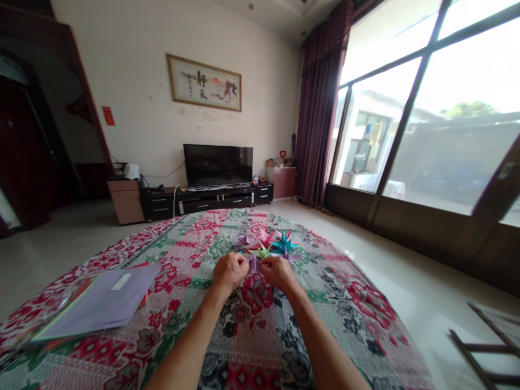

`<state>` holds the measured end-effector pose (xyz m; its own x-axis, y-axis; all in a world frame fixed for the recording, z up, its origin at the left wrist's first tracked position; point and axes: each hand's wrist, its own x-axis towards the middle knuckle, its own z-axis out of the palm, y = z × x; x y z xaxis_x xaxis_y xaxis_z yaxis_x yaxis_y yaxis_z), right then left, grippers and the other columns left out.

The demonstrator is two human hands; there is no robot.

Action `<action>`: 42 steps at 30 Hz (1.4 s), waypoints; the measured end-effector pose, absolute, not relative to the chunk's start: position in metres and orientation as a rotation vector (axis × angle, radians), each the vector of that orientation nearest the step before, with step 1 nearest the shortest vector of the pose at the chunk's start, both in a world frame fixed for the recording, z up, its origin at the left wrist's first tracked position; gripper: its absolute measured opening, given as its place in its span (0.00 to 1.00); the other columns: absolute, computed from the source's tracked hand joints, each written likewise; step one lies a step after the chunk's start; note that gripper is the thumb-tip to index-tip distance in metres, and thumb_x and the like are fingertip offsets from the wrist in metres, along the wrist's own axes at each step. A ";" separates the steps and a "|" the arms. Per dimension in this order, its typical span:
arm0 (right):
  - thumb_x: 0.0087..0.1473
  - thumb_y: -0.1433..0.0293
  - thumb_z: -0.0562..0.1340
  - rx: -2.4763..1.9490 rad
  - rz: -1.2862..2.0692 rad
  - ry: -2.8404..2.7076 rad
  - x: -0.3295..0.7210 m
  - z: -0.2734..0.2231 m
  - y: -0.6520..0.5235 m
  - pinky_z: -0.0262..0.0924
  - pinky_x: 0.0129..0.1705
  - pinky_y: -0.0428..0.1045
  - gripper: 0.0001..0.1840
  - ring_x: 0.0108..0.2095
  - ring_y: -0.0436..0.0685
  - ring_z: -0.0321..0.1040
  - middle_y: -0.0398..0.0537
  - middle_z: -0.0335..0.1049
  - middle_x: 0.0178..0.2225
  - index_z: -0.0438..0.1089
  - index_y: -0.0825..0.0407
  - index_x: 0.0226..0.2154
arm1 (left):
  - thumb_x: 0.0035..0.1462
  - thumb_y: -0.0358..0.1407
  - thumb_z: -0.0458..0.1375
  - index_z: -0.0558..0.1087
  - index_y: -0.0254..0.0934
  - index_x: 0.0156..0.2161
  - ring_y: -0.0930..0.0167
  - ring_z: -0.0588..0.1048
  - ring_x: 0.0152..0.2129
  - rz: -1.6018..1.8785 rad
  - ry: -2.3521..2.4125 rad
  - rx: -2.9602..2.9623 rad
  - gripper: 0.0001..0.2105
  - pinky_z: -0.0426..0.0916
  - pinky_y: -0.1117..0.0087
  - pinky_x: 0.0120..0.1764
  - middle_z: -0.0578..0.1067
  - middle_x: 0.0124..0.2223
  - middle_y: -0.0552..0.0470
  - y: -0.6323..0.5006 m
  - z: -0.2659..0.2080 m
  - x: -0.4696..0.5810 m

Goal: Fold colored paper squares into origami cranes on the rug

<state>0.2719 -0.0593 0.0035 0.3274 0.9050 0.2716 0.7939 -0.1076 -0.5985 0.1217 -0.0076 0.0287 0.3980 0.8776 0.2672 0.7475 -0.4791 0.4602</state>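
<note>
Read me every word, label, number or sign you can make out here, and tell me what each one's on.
"靜氣", as best I can read it: large dark characters on the framed picture; its smaller writing is too small.
Red slip on the wall: too blurred to read.
White label on the purple sheet: unreadable.
Purple folded paper: no writing I can make out.

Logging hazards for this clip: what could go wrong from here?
The purple folded paper pinched between the left hand and right hand looks thin, so a hard tug might tear or crease it. The green folded paper sits just beyond both hands; a knuckle could bump it.
</note>
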 end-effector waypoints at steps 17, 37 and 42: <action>0.45 0.76 0.57 -1.748 0.899 -1.059 0.286 0.012 -0.062 0.52 0.15 0.38 0.06 0.15 0.45 0.62 0.38 0.66 0.16 0.67 0.55 0.30 | 0.46 0.31 0.56 0.71 0.33 0.40 0.76 0.72 0.17 0.841 1.169 1.289 0.13 0.61 0.79 0.17 0.74 0.23 0.55 -0.002 0.013 0.139; 0.50 0.65 0.55 -2.260 0.743 -1.107 0.308 0.001 -0.062 0.64 0.21 0.46 0.18 0.17 0.55 0.68 0.55 0.72 0.18 0.70 0.55 0.16 | 0.51 0.29 0.50 0.73 0.30 0.39 0.74 0.74 0.20 0.815 1.159 1.404 0.13 0.65 0.79 0.21 0.76 0.22 0.51 0.001 -0.002 0.175; 0.50 0.65 0.55 -2.322 0.749 -1.107 0.318 0.010 -0.069 0.64 0.19 0.46 0.18 0.16 0.53 0.68 0.55 0.72 0.19 0.69 0.57 0.16 | 0.51 0.30 0.50 0.73 0.30 0.39 0.74 0.74 0.19 0.805 1.162 1.403 0.12 0.64 0.79 0.20 0.76 0.21 0.52 -0.001 -0.004 0.176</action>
